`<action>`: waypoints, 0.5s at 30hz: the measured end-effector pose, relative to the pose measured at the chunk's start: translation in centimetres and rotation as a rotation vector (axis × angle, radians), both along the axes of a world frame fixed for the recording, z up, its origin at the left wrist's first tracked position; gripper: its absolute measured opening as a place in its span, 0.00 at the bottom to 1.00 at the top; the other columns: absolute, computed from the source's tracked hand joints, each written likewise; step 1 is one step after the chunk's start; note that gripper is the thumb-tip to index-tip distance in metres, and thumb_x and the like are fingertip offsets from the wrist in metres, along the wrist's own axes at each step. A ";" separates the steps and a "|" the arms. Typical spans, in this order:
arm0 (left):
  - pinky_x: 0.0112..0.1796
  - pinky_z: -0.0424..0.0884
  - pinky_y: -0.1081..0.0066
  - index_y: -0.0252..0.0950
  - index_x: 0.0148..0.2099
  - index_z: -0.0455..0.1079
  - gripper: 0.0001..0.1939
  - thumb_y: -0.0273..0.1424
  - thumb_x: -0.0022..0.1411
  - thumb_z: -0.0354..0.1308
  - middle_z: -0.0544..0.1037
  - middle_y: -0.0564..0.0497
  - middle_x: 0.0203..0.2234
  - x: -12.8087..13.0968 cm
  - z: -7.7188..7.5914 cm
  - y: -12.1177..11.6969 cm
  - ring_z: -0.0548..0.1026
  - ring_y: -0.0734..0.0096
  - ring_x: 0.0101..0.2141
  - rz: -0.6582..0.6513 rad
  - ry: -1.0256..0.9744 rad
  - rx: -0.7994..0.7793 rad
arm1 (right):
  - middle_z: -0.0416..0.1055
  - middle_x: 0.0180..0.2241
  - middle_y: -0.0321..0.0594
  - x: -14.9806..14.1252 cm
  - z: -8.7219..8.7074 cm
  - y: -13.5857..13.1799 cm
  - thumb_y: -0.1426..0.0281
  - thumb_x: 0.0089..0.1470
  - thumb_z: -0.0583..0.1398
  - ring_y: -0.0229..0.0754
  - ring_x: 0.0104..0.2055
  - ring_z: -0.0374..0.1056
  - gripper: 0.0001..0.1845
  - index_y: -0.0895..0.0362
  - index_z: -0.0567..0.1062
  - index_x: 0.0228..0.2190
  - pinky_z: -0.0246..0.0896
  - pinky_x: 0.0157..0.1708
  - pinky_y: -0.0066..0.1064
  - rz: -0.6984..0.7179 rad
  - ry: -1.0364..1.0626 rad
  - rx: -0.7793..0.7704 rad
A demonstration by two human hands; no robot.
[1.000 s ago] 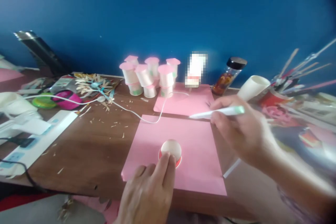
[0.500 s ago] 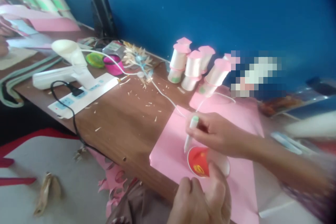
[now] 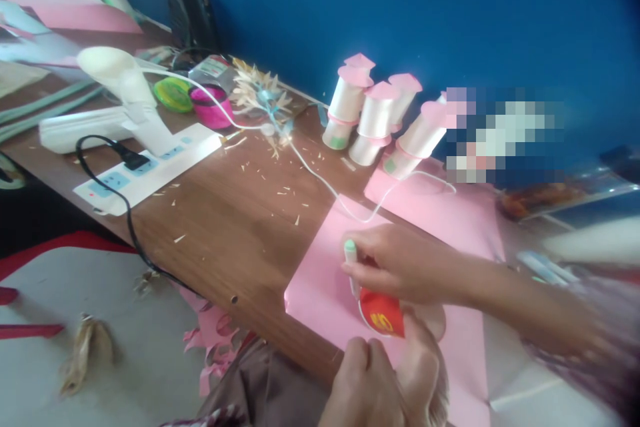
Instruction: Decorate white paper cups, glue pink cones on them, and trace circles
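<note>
My right hand (image 3: 387, 263) grips a white marker with a pale green end (image 3: 351, 252), held upright beside the rim of a red paper cup (image 3: 381, 313) with yellow print. The marker's tip is hard to make out against the cup's edge. From below, my left hand (image 3: 383, 373) holds the cup, its index finger pressed on it and its other fingers curled. The cup sits on pink paper (image 3: 315, 280), partly hidden by both hands.
Several white-and-pink paper cylinders (image 3: 379, 115) stand by the blue wall. A white cable (image 3: 320, 181) runs to the pink paper. Further left lie a power strip (image 3: 145, 173), a white glue gun (image 3: 115, 97), a magenta tape roll (image 3: 213, 107) and scattered paper scraps.
My right hand and the marker have moved slightly left and down, closer along the cup's rim. My left hand stays on the cup. The view has shifted a little.
</note>
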State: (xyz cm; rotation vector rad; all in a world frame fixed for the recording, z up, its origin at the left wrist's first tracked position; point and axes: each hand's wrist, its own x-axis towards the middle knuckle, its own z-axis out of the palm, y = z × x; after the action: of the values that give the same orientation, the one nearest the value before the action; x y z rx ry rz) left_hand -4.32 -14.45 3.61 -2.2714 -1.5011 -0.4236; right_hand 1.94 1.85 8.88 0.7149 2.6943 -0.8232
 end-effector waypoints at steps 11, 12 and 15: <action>0.25 0.54 0.67 0.33 0.55 0.66 0.23 0.37 0.60 0.55 0.77 0.44 0.38 0.2 -0.5 0.0 0.64 0.75 0.21 -0.034 -0.021 -0.038 | 0.67 0.22 0.33 -0.3 0.1 0.0 0.72 0.56 0.55 0.33 0.23 0.58 0.11 0.57 0.63 0.22 0.42 0.24 0.29 -0.020 -0.009 -0.048; 0.25 0.54 0.67 0.34 0.55 0.66 0.23 0.39 0.60 0.54 0.77 0.44 0.38 0.2 -0.6 -0.1 0.64 0.75 0.21 -0.036 -0.040 -0.045 | 0.67 0.22 0.34 -0.3 0.1 0.0 0.72 0.56 0.56 0.33 0.24 0.58 0.11 0.57 0.63 0.22 0.42 0.24 0.29 -0.019 -0.007 -0.049; 0.25 0.55 0.67 0.34 0.55 0.67 0.24 0.40 0.60 0.54 0.77 0.44 0.39 0.1 -0.6 -0.1 0.64 0.74 0.22 -0.037 -0.045 -0.037 | 0.67 0.23 0.34 -0.2 0.0 0.1 0.72 0.57 0.55 0.34 0.24 0.58 0.11 0.57 0.64 0.23 0.43 0.24 0.29 -0.018 -0.009 -0.061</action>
State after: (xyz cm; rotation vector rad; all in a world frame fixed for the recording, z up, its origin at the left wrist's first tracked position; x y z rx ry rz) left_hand -4.27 -14.51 3.04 -2.3367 -1.5022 -0.4642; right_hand 1.71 1.90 8.88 0.7279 2.6462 -0.8993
